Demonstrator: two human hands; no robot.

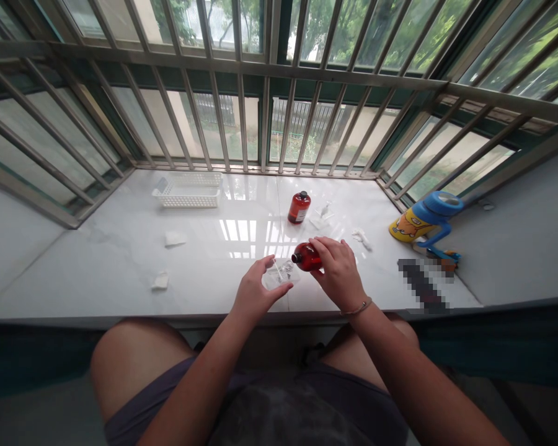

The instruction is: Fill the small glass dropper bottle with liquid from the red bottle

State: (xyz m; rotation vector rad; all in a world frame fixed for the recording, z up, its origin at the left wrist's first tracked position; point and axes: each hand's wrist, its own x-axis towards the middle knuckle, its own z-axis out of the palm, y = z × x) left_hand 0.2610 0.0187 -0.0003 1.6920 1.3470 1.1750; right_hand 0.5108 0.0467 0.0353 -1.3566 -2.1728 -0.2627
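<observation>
on the white marble windowsill (97, 266), spillage looks the main risk: the amber bottle (307, 256) lies tilted on its side, its dark neck at 9 o'clock and almost touching the clear plastic container (279, 277), so a slip or a loose cap could wet the sill. the right hand (338, 272) is closed firmly around the bottle, while the partly closed left hand (259, 288) cups the container, a thin white swab (276, 269) standing in it. a second amber bottle (299, 207) stands upright at 12 o'clock from the hands, within reach of a careless knock.
</observation>
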